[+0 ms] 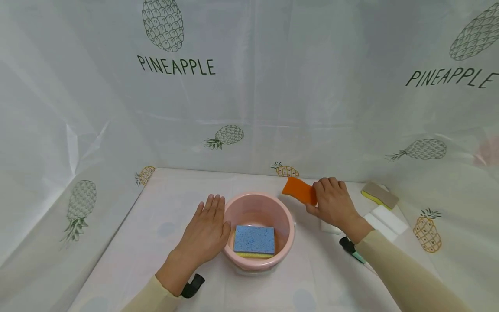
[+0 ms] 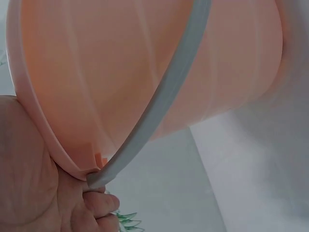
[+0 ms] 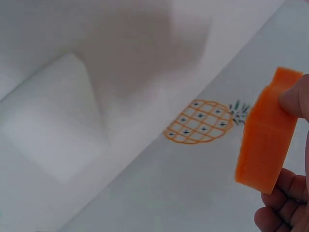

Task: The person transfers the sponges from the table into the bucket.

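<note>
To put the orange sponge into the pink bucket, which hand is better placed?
Probably the right hand: it holds the orange sponge near the pink bucket, while the left hand only touches the bucket.

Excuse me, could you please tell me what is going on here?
Someone is handling sponges around a pink bucket. The right hand grips an orange sponge to the right of the bucket, while the left hand rests against the bucket's left side, fingers straight. A blue-and-yellow sponge lies inside the bucket. Farther right on the table lies a brown-and-yellow sponge.
</note>
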{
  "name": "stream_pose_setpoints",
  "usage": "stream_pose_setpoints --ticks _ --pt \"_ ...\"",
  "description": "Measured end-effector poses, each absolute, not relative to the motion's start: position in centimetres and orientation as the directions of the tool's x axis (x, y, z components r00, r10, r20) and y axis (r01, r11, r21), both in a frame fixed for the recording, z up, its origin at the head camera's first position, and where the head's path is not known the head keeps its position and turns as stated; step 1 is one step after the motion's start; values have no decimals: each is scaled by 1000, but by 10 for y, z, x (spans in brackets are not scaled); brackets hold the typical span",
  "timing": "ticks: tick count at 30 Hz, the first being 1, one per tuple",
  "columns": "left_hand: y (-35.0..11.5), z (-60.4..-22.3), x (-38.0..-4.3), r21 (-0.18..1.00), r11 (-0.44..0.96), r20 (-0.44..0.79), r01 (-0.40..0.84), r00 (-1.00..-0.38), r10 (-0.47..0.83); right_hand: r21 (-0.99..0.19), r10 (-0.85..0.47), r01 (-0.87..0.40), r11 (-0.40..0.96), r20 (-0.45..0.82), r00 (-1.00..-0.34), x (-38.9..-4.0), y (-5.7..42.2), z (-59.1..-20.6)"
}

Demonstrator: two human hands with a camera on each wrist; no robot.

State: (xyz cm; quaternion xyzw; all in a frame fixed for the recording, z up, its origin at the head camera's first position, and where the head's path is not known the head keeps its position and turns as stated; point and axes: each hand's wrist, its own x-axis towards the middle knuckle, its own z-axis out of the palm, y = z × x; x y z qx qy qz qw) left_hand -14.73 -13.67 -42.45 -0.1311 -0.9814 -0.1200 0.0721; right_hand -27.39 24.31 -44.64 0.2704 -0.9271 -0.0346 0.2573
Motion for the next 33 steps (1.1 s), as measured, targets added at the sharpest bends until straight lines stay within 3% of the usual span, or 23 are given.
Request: stream_pose_setpoints --ticks 9,20,33 --pt "-137 -425 -148 221 935 181 278 -954 241 225 -551 -531 817 580 -601 -261 224 -413" --pt "-138 -425 -151 249 936 125 248 -967 223 212 -647 -676 706 581 -494 -232 177 -387" --pt "-139 -424 -152 253 932 110 260 -965 239 214 -739 -740 638 439 -510 -217 147 -393"
